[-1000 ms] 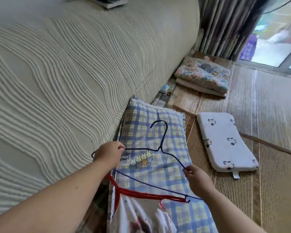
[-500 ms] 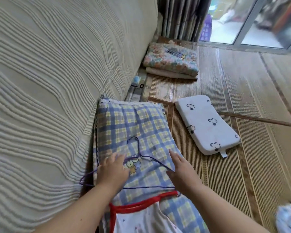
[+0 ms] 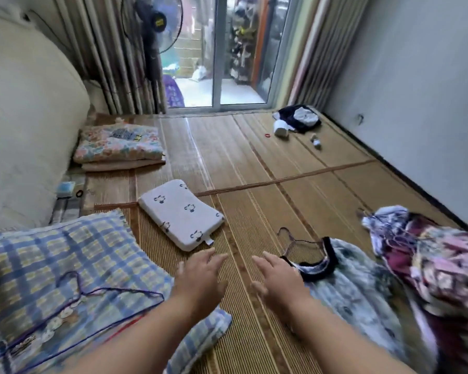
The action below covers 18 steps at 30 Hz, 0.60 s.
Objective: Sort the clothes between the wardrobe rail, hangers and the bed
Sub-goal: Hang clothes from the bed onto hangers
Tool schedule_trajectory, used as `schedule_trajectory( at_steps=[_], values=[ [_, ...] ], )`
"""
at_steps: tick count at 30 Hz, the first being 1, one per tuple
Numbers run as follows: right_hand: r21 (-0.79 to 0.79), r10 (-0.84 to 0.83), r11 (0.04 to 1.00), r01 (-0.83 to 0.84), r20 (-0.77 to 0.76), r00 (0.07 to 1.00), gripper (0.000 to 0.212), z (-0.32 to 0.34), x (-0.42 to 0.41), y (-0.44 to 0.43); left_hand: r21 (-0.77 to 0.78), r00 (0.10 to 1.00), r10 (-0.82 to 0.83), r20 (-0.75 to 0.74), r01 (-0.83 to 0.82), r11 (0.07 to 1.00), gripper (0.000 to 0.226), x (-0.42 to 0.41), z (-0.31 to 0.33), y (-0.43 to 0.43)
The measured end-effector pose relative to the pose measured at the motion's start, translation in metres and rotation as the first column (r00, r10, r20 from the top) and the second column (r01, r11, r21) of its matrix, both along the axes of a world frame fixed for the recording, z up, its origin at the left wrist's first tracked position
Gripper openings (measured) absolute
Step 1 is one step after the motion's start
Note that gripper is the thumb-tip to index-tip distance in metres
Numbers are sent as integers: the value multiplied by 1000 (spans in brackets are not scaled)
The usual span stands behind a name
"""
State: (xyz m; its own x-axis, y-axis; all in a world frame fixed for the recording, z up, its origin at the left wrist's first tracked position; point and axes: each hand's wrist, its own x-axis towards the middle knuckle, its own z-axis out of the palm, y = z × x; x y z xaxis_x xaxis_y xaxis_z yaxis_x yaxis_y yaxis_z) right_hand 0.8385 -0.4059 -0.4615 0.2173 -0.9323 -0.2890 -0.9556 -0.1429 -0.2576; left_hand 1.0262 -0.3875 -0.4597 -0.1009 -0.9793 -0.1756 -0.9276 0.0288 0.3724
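Hovering over the mat (image 3: 254, 184), left hand (image 3: 200, 276) and right hand (image 3: 278, 279), fingers (image 3: 214, 259) loose.

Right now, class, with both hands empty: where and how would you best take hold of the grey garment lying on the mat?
Probably by the wire hanger poking out of its black collar: it lies exposed on the bare mat, a rigid handle on limp cloth. Come down from the collar end with the open right hand, which is nearest.
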Motion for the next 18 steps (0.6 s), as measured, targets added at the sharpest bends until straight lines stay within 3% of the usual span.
schedule_trajectory(
  at_steps=[6,11,18],
  values=[
    [-36,-215,975,217,64,975,61,45,-189,64,-108,974,-228,3,227,968,50,-180,39,17],
    [-6,-309,951,309,-14,951,61,77,-357,125,-186,937,-340,-78,321,929,45,-345,59,51],
    [-55,-456,888,456,6,890,57,112,-509,167,-150,871,-489,-57,476,866,49,-506,66,80]
  ],
)
